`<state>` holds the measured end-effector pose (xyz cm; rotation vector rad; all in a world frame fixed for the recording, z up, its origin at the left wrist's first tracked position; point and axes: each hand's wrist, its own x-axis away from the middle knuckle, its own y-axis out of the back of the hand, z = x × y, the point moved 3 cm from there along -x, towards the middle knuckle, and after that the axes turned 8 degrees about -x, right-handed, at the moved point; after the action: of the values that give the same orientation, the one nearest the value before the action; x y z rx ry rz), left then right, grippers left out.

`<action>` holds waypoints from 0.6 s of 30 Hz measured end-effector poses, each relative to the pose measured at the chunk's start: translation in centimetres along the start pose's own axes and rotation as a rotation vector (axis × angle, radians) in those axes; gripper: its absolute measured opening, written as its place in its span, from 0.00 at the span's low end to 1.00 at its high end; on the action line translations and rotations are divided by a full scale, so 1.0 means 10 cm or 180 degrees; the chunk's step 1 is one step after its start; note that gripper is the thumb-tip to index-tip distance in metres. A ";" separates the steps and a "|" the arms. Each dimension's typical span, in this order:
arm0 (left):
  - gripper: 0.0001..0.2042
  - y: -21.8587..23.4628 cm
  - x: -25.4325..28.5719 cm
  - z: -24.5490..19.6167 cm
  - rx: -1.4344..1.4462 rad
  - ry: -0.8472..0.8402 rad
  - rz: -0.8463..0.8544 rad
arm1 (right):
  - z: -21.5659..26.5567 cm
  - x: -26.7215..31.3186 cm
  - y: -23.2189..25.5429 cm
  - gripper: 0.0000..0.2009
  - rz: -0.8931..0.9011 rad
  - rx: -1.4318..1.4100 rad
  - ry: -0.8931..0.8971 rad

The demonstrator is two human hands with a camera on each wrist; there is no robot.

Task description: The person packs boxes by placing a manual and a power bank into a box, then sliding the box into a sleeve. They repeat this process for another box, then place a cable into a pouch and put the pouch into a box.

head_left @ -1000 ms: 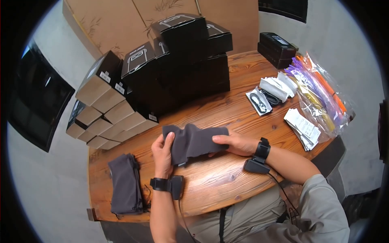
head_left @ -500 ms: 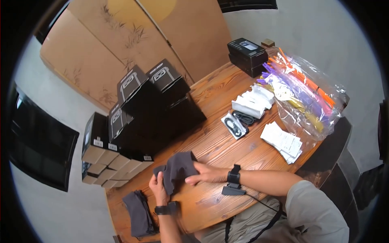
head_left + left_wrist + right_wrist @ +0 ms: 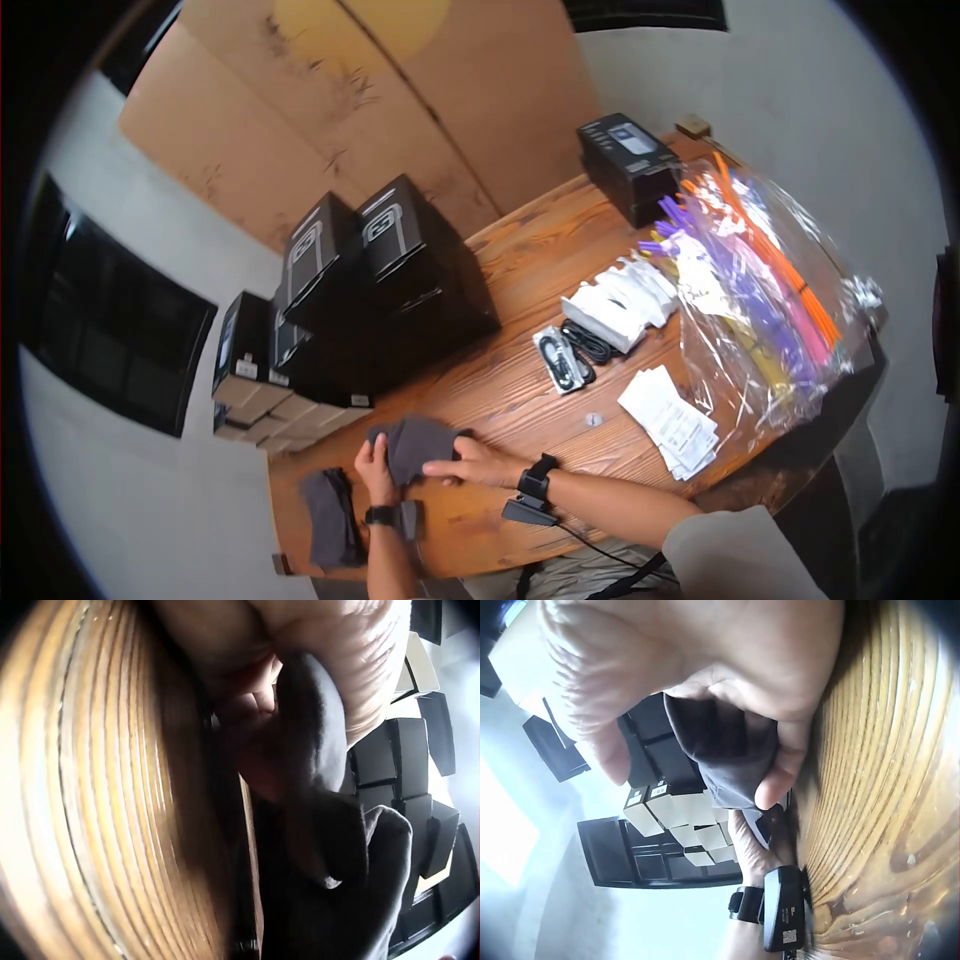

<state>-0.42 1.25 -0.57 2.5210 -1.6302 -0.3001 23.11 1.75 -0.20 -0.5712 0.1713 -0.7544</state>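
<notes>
A dark grey cloth pouch [image 3: 420, 450] is held up between both hands over the near left part of the table. My left hand [image 3: 375, 472] grips its left end, thumb on the near face. In the left wrist view the pouch's folded fabric [image 3: 319, 727] hangs below the palm. My right hand [image 3: 487, 468] holds the right end, its fingers partly hidden by the cloth. In the right wrist view those fingers curl around the pouch [image 3: 731, 769], while the thumb stands away from it. A stack of similar pouches [image 3: 332, 515] lies left of my left hand.
Black boxes [image 3: 400, 300] are piled at the back left. White packets [image 3: 620, 305], bagged cables [image 3: 563, 360] and a fan of paper slips [image 3: 672, 425] lie to the right. Beyond them is a clear bag of coloured sticks [image 3: 755, 290]; two black boxes [image 3: 628, 165] stand behind.
The head view has swung right, so the table's contents sit further left and lower. The pouch, first stretched flat between the hands, is now more bunched, and the hands are closer together.
</notes>
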 end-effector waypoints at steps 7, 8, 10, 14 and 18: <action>0.07 -0.01 0.00 0.03 0.0084 0.0099 -0.0061 | -0.02 -0.04 0.02 0.22 0.0096 -0.0307 -0.0075; 0.08 -0.03 0.00 0.01 0.0142 0.0123 -0.0051 | -0.03 -0.06 0.03 0.23 0.0151 -0.0304 -0.0129; 0.09 -0.02 0.00 0.02 0.0254 0.0147 -0.0017 | 0.02 -0.02 0.03 0.28 -0.0014 -0.0350 0.0038; 0.12 0.01 -0.02 0.05 0.0385 0.0204 -0.0067 | 0.05 -0.05 0.04 0.26 -0.0124 -0.0510 0.0249; 0.13 0.09 -0.02 0.10 0.0723 0.0394 0.0007 | -0.02 -0.09 0.09 0.19 -0.0327 -0.0950 0.0080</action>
<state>-1.57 1.10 -1.35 2.6365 -1.7054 0.0442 22.94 2.85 -0.90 -0.8591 0.2822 -0.8421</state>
